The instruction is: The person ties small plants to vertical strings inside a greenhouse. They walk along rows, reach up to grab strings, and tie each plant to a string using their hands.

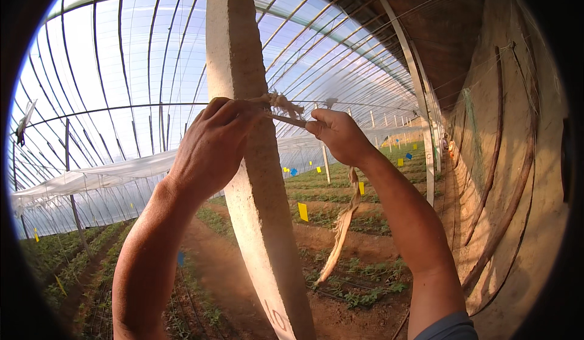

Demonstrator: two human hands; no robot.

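Observation:
A concrete post (251,180) rises through the middle of the head view. Around it, at the height of a thin wire (114,108), runs a frayed cloth strip (285,104) with a knotted, ragged bundle at the post's right edge. My left hand (219,134) lies against the post's left and front side, its fingertips at the strip; what they grip is hidden. My right hand (335,134), right of the post, pinches a taut length of the strip between thumb and fingers. A loose tail of cloth (344,226) hangs below my right wrist.
Rows of low green plants (365,290) grow in brown soil on both sides of the post. Yellow cards (303,212) and blue cards hang among them. An earthen wall (515,194) with curved poles stands at the right. Further concrete posts (429,166) recede under a plastic-film roof.

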